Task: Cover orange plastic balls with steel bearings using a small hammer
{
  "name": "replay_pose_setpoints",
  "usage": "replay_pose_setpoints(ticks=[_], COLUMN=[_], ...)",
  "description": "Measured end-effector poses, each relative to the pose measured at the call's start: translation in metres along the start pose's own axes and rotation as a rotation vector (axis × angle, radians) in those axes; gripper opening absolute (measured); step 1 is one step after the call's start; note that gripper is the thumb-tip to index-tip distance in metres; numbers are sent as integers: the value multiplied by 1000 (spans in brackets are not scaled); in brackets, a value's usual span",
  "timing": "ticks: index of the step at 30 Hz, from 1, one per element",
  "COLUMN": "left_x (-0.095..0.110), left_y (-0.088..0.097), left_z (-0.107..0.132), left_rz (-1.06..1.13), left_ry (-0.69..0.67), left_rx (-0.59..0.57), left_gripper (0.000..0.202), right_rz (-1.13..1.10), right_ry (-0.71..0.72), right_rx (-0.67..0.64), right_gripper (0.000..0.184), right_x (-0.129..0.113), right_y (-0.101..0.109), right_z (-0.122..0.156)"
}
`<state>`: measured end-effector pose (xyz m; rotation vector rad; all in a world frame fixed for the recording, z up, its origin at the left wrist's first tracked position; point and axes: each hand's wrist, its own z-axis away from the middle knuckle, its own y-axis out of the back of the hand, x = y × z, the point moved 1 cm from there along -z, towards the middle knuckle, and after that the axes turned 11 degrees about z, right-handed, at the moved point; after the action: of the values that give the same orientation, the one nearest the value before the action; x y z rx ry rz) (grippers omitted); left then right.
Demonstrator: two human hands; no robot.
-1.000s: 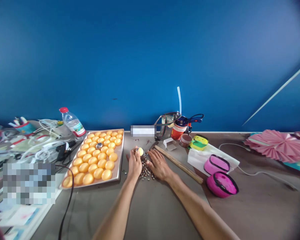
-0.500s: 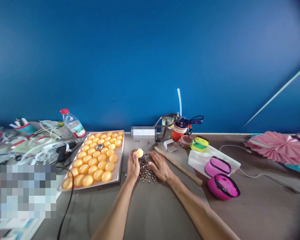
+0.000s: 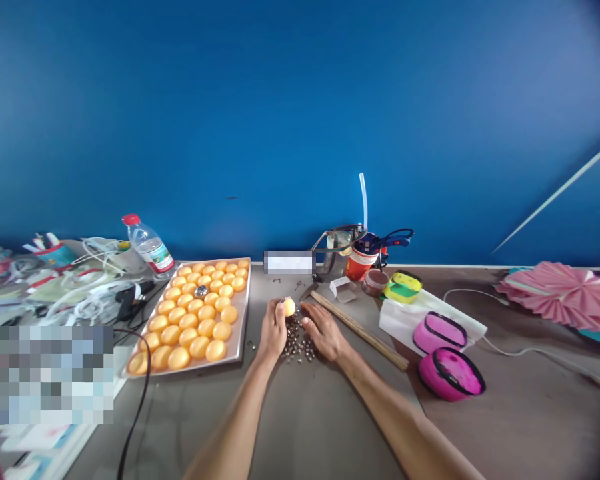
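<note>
My left hand (image 3: 274, 328) is closed around a pale orange ball (image 3: 289, 307), like a ping-pong ball, held above the desk with its upper part showing. A dark, shiny patch borders the ball at its top left. Between my hands lies a pile of small, shiny dark and silver beads (image 3: 296, 343). My right hand (image 3: 324, 331) rests at the right side of this pile, fingers stretched forward and thumb apart. Whether a bead is under its fingertips is hidden.
On the left, a shallow tray (image 3: 246, 293) holds rows of orange balls and one silver-covered ball (image 3: 201, 291). Behind it leans a water bottle (image 3: 153, 250). A wooden strip (image 3: 360, 330) lies right of my hand, then pink mesh pouches (image 3: 450, 373). A dark cable (image 3: 143, 393) crosses front left.
My left hand, with the ball, has moved slightly right, closer to my right hand. My right hand stays beside the beads. The whole view has shifted a little.
</note>
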<state>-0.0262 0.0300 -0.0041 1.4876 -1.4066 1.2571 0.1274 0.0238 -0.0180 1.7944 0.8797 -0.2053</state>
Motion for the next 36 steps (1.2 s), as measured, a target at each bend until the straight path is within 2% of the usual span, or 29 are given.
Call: replay_pose_setpoints(ticks=[4, 9, 14, 19, 23, 26, 28, 30, 31, 33, 36], left_x=[4, 3, 1, -2, 0, 6, 12, 16, 17, 16, 7], left_y=[-1, 5, 11, 16, 13, 2, -5, -7, -6, 2, 17], left_z=[4, 10, 11, 8, 12, 13, 10, 3, -1, -8, -9], left_rz=[-81, -263, -331, -362, -334, -88, 216, 562, 669, 728, 540], left_ry=[-99, -168, -166, -81, -63, -15, 63, 155, 166, 123, 100], left_rx=[-32, 56, 128, 196, 162, 77, 35, 95, 104, 183, 247], left_gripper=[36, 34, 29, 21, 26, 34, 40, 47, 46, 44, 44], right_rz=[-53, -37, -41, -26, -24, -43, -65, -85, -94, -110, -121], right_ry=[-47, -17, 28, 26, 23, 15, 6, -3, -5, -1, 6], right_rx=[-3, -18, -6, 2, -6, -6, -5, -5, -8, -14, -24], right_gripper=[45, 45, 40, 39, 38, 38, 39, 42, 43, 45, 46], right_x=[1, 2, 4, 0, -3, -3, -2, -1, -1, 0, 1], right_y=[4, 5, 3, 6, 9, 10, 10, 9, 9, 9, 8], right_z=[1, 0, -1, -2, -3, -2, -2, -1, -1, -1, -1])
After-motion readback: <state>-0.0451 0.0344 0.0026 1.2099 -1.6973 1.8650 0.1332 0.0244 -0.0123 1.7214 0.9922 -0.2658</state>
